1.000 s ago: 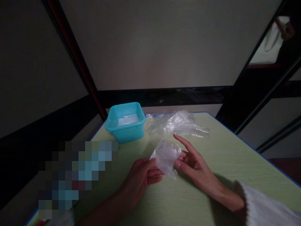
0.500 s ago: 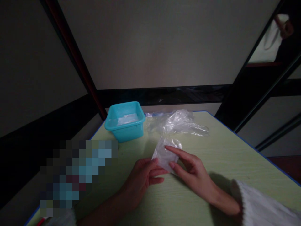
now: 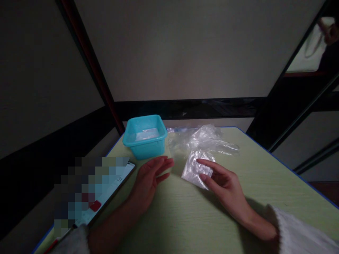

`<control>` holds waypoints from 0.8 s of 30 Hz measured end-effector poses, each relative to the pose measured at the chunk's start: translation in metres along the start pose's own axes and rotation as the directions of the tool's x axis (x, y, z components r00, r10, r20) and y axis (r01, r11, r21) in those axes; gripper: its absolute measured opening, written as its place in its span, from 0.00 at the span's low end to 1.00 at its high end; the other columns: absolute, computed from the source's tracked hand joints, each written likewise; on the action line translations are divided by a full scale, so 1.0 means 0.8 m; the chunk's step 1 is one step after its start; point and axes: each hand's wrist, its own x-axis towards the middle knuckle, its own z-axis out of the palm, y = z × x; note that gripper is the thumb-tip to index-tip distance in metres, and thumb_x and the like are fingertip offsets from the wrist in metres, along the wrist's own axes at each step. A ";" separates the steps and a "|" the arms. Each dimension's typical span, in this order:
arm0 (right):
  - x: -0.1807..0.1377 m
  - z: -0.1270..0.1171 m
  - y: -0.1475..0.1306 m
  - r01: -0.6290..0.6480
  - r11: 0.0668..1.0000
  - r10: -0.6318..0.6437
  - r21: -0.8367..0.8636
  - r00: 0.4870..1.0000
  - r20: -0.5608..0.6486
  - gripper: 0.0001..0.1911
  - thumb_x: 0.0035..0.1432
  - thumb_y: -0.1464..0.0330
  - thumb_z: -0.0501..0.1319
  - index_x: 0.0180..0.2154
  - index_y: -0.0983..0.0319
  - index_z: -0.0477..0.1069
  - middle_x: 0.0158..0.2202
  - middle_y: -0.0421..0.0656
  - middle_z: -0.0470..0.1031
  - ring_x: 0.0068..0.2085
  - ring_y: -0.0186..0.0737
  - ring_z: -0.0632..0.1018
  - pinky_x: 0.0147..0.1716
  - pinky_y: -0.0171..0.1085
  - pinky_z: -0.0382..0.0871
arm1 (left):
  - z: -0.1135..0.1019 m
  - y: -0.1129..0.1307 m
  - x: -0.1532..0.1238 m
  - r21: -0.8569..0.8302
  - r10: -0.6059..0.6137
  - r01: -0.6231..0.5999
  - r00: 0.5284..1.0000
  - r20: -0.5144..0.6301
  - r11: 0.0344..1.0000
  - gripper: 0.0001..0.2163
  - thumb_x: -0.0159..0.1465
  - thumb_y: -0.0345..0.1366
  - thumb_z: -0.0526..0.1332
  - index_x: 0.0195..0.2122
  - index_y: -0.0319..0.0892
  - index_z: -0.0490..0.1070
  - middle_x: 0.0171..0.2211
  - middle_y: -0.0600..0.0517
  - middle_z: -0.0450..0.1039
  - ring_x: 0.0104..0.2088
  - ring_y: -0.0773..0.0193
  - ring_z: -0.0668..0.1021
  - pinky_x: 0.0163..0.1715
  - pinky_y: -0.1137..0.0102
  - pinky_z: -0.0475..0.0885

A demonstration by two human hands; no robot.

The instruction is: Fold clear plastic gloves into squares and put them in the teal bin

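A folded clear plastic bag (image 3: 196, 171), small and roughly square, is held by my right hand (image 3: 225, 187). Index finger and thumb lie on its upper face; the other fingers are partly hidden. My left hand (image 3: 150, 180) is apart from it, to its left, with fingers stretched out and nothing in them. It is just in front of a turquoise plastic basket (image 3: 148, 150), which has some flat, clear or whitish plastic pieces (image 3: 147, 134) inside. Behind the folded bag lies a loose heap of crumpled clear plastic bags (image 3: 206, 137).
The light green table (image 3: 180, 225) has a blue edge. At its left lies a tablet or phone (image 3: 113, 187) with a lit screen, partly blurred out by pixels. Cabinet panels (image 3: 185, 53) stand right behind the table. A white bag (image 3: 309, 49) hangs at upper right.
My left hand has let go of the folded plastic bag and moved left toward the basket. My right hand keeps hold of the bag. The view has shifted slightly.
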 end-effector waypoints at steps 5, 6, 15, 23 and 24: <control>0.000 0.000 -0.001 -0.026 0.999 0.027 -0.023 0.999 0.017 0.16 0.49 0.66 0.62 0.42 0.62 0.73 0.30 0.42 0.75 0.21 0.30 0.66 0.16 0.31 0.57 | -0.014 0.025 0.020 -0.086 0.063 -0.078 0.985 -0.163 0.993 0.08 0.62 0.24 0.55 0.29 0.36 0.74 0.30 0.49 0.79 0.32 0.66 0.80 0.26 0.78 0.72; 0.000 0.000 0.000 -0.035 0.999 0.036 -0.025 0.999 0.021 0.16 0.49 0.65 0.61 0.42 0.62 0.73 0.28 0.41 0.74 0.20 0.30 0.65 0.16 0.31 0.57 | -0.016 0.028 0.024 -0.095 0.076 -0.095 0.981 -0.179 0.991 0.09 0.62 0.24 0.55 0.29 0.36 0.74 0.30 0.50 0.79 0.31 0.67 0.80 0.26 0.78 0.72; 0.001 -0.001 -0.002 -0.047 0.999 0.047 -0.024 0.999 0.019 0.16 0.48 0.64 0.62 0.41 0.62 0.73 0.31 0.43 0.76 0.19 0.29 0.63 0.15 0.30 0.56 | -0.028 0.035 0.040 -0.160 0.122 -0.144 0.983 -0.137 0.977 0.11 0.63 0.22 0.53 0.29 0.35 0.73 0.31 0.49 0.79 0.31 0.66 0.81 0.23 0.80 0.74; 0.001 -0.001 0.000 -0.053 0.998 0.054 -0.032 0.998 0.022 0.16 0.48 0.63 0.62 0.41 0.61 0.73 0.29 0.42 0.75 0.19 0.29 0.63 0.15 0.30 0.57 | -0.024 0.034 0.044 -0.187 0.146 -0.160 0.985 -0.088 0.969 0.12 0.64 0.22 0.52 0.27 0.35 0.71 0.34 0.49 0.78 0.35 0.64 0.80 0.23 0.81 0.75; 0.001 -0.001 0.000 -0.054 0.998 0.054 -0.028 0.998 0.023 0.16 0.48 0.63 0.62 0.40 0.61 0.73 0.27 0.41 0.75 0.19 0.29 0.63 0.15 0.30 0.56 | -0.023 0.034 0.045 -0.189 0.150 -0.165 0.985 -0.087 0.968 0.12 0.63 0.22 0.52 0.27 0.36 0.71 0.34 0.49 0.78 0.35 0.64 0.80 0.23 0.81 0.74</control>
